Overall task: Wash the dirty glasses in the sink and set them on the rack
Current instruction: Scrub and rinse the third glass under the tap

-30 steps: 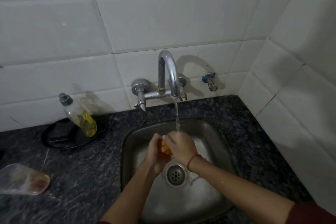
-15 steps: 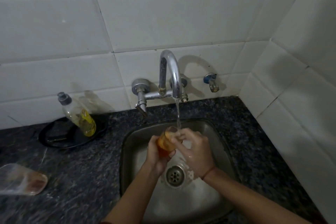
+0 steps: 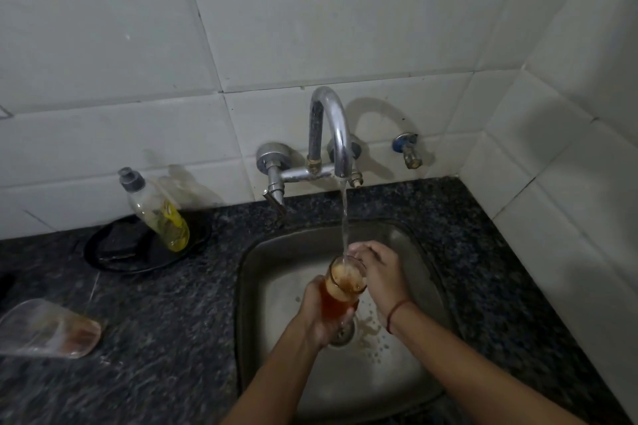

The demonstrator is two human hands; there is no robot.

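Above the sink (image 3: 262, 262), left hand (image 3: 319, 316) fingers clench the glass (image 3: 336, 300); right hand (image 3: 381, 274) fingers pinch its rim under the tap (image 3: 331, 124). Wet, it could slip and crack in the sink; overfilling may splash brown water (image 3: 347, 278) out.

We find the sink (image 3: 269, 252) set in the desk (image 3: 165, 338) near its back right corner, with the tap (image 3: 331, 134) behind it. Over the sink, a glass (image 3: 341, 290) sits between the left grip (image 3: 317, 317) and the right grip (image 3: 379, 276). By the back edge a bottle (image 3: 158, 214) rests on a plate (image 3: 114, 252). Near the left edge a second glass (image 3: 48, 329) lies sideways.
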